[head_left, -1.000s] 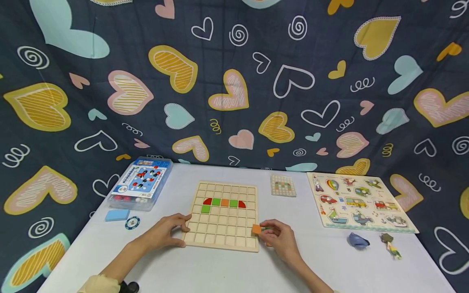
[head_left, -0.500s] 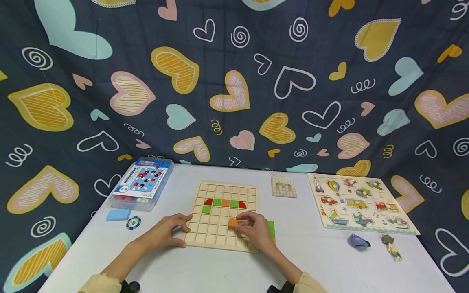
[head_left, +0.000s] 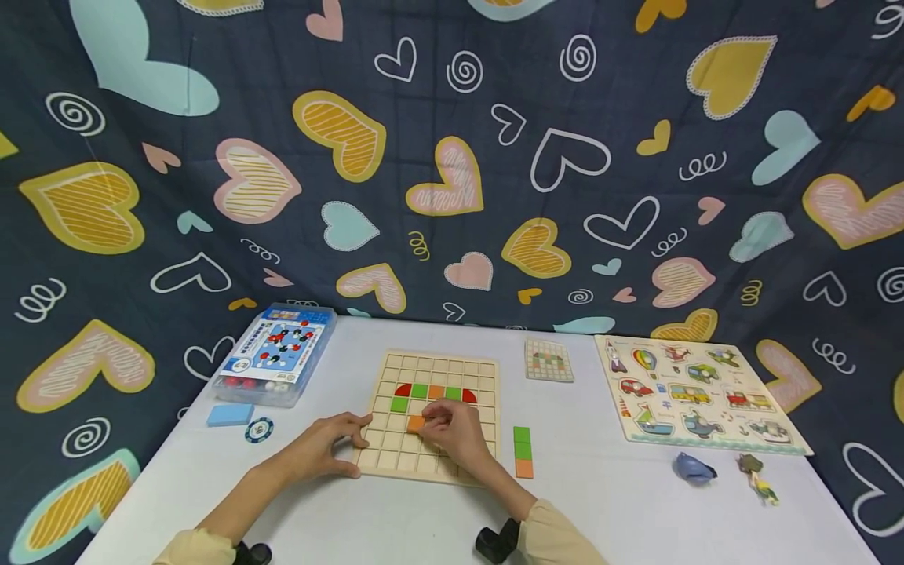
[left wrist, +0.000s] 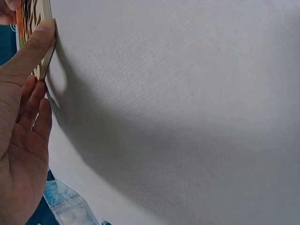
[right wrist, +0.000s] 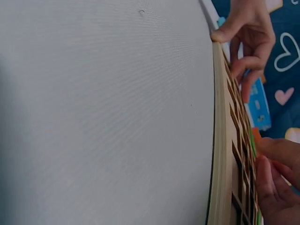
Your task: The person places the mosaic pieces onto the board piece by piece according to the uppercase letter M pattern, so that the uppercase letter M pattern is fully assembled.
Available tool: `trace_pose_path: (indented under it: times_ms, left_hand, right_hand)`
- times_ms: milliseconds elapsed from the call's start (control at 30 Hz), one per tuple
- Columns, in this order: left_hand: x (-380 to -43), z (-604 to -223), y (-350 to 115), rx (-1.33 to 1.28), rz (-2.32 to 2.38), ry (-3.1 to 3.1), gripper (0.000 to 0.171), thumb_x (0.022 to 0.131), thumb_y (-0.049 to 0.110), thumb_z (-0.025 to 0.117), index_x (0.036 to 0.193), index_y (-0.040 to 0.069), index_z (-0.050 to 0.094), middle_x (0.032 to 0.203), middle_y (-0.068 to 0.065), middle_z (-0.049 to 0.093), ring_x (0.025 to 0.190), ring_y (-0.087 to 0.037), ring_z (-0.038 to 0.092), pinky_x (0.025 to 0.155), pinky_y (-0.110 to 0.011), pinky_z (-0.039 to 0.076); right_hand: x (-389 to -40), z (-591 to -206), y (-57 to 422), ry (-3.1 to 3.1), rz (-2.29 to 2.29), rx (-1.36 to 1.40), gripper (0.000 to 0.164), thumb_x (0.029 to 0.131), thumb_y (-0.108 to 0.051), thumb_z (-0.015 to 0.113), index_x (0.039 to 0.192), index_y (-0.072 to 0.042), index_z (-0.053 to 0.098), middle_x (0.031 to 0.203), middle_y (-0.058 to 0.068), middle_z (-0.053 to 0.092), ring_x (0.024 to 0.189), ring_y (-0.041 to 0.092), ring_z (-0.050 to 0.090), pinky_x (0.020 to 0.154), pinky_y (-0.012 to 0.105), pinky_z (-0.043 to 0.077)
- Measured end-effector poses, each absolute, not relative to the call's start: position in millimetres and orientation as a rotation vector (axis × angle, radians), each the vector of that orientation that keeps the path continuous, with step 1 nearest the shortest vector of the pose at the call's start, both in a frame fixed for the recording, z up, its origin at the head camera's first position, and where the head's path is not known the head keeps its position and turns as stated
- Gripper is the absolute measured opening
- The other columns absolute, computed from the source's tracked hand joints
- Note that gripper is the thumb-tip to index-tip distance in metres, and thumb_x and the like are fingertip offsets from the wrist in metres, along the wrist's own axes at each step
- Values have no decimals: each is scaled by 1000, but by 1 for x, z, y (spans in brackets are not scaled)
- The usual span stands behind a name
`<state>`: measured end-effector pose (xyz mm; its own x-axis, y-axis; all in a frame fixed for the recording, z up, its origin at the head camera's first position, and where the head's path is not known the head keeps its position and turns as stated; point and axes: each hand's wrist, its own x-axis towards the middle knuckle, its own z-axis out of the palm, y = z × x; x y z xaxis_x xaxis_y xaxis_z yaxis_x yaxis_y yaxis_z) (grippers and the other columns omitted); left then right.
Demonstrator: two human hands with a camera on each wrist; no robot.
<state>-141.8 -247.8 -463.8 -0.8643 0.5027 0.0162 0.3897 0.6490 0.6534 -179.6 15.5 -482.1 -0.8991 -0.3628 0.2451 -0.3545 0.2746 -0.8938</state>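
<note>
The person's right hand (head_left: 455, 431) pinches an orange tile (head_left: 417, 424) between thumb and fingers, over the middle of the wooden grid board (head_left: 391, 441); whether the tile touches the board cannot be told. The left hand (head_left: 326, 447) grips the board at its near left corner, thumb by the corner and fingers along the left edge. Across the board's far half runs a row of tiles: a rounded red tile (head_left: 403, 390) at the left end, then green, orange, green, and another rounded red one. One green tile (head_left: 399, 404) sits just nearer, towards the left. Right of the board, on the tabletop (head_left: 593, 510), two green tiles (head_left: 522, 442) and an orange one form a line. Farther off lies a small pattern card (head_left: 548, 361).
</note>
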Motion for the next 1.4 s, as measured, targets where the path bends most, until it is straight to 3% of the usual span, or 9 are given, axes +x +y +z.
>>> trace_pose_path:
  times_ms: [433,667,933,1400]
  left_hand:
    - [-142,-464,-247,758,1004,2704,26,72,25,82,91,17,67,135,-19,53,121,-39,51,100,-54,40]
    - [-142,-463,-246,737,993,2702,26,72,24,83,91,17,67,136,-18,53,122,-39,51,101,-55,39]
    - [-142,-463,-247,734,1005,2699,25,73,24,82,91,17,66,136,-18,53,122,-39,50,101,-55,39]
    - [-139,-463,-248,739,998,2713,25,72,22,82,90,16,65,135,-18,53,121,-39,51,100,-54,40]
  right_hand:
    - [-183,-483,-5,2441,-1826,-754,19,75,10,74,92,8,67,86,19,69,73,20,68,64,18,56]
    - [-182,-483,-7,2493,-1795,-763,19,74,9,76,91,8,67,84,18,70,71,15,67,63,16,55]
    - [-183,-485,-11,2460,-1841,-755,19,74,11,75,90,10,66,85,21,70,73,24,69,64,16,55]
    - [-180,-476,-6,2365,-1850,-665,20,81,5,71,99,8,66,96,21,69,84,29,70,71,21,57]
